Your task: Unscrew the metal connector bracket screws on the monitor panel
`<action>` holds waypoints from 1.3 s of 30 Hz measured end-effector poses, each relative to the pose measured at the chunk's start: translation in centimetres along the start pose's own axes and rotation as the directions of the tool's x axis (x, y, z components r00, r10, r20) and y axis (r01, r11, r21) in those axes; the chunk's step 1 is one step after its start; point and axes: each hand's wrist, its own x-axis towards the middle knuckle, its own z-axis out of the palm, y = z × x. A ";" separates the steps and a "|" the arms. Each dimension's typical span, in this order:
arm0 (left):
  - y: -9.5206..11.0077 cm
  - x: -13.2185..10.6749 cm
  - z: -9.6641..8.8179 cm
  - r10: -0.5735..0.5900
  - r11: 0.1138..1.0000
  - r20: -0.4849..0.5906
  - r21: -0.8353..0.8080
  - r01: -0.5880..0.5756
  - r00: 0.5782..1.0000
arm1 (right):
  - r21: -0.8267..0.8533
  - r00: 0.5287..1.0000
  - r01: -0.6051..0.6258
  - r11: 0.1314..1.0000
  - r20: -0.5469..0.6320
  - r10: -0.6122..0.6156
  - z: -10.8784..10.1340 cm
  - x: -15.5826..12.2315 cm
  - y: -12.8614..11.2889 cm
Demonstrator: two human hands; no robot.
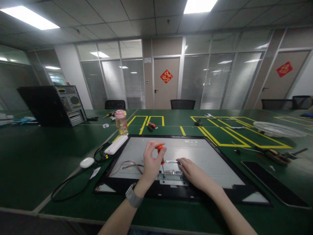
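My left hand (152, 160), with a watch on its wrist, is closed round the orange handle of a screwdriver (160, 150). The screwdriver stands nearly upright, its tip down at a metal bracket (174, 181) with ports on it. Beside that bracket, my right hand (189, 170) lies with fingers stretched out, fingertips resting at its upper right edge. Whether those fingers pinch anything I cannot tell. Under both hands lies a black-framed display panel (137, 153) with a grey back. Thin wires (130, 165) run across its left part.
Left of the panel are a white power strip (116, 145), a white mouse (87, 162), black cables and a pink-lidded bottle (121, 122). A computer case (49, 106) stands farther left. Red-handled pliers (151, 126) lie behind. A black flat panel (274, 184) and a white ring (278, 129) are right.
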 end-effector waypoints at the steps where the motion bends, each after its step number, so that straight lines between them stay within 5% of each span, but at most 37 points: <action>1: -0.1 0.0 0.0 -0.019 1.000 0.006 -0.003 0.019 1.000 | 0.001 1.000 0.001 1.000 -0.002 -0.001 0.0 0.0 0.0; 5: -0.2 -0.1 0.0 -0.133 0.989 0.031 -0.054 0.134 0.991 | 0.008 1.000 0.011 1.000 -0.015 -0.011 0.3 -0.1 0.4; 11: -0.1 0.0 -0.1 -0.022 1.000 -0.016 0.013 0.022 1.000 | -0.002 1.000 0.016 1.000 -0.012 -0.016 0.4 0.0 0.6; 17: -0.3 -0.2 0.0 -0.149 0.987 0.023 -0.059 0.150 0.989 | 0.007 1.000 0.012 1.000 -0.014 -0.012 0.4 0.0 0.6; 23: -0.1 0.0 0.0 -0.032 0.999 -0.028 0.029 0.033 0.999 | 0.010 1.000 0.009 1.000 -0.014 -0.009 0.3 0.0 0.4; 29: -0.1 -0.2 0.0 -0.164 0.983 0.016 -0.077 0.165 0.986 | -0.007 1.000 0.006 1.000 -0.007 -0.006 0.3 0.0 0.4; 35: 0.1 0.0 0.0 -0.010 1.000 -0.006 -0.002 0.010 1.000 | -0.001 1.000 0.012 1.000 -0.009 -0.012 0.5 0.1 0.6; 39: 0.1 -0.1 -0.1 -0.048 0.998 0.051 -0.036 0.050 0.998 | 0.005 1.000 0.020 1.000 -0.014 -0.020 0.5 0.1 0.6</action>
